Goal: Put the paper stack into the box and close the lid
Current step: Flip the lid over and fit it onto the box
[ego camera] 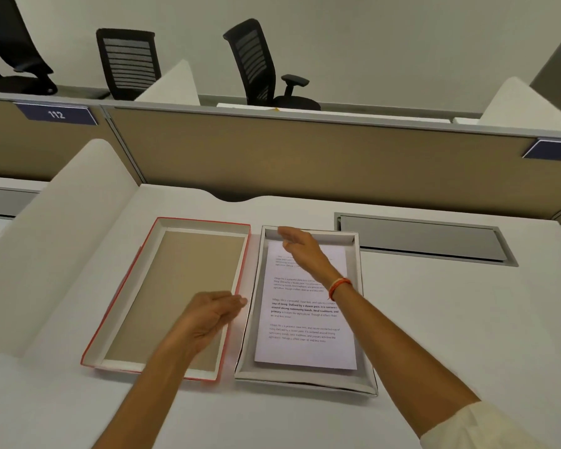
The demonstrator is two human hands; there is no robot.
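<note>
Paper (305, 319) already laid in box (305, 380). Lid (123, 299) at 9 o'clock: light, stiff (long rims best gripped). Left hand (208, 319) and right hand (300, 251): fingers open, nothing held.

White desk (434, 319), box (305, 382), lid (110, 319)

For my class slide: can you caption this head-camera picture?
Paper stack lies in the box; lid sits open alongside, both hands above.

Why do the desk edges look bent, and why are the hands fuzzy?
Head view: the wide-angle lens bows the partition; both the left hand and right hand are smeared, probably by motion, while text on the paper stack in the box stays readable; lighting is soft, without glare.
</note>
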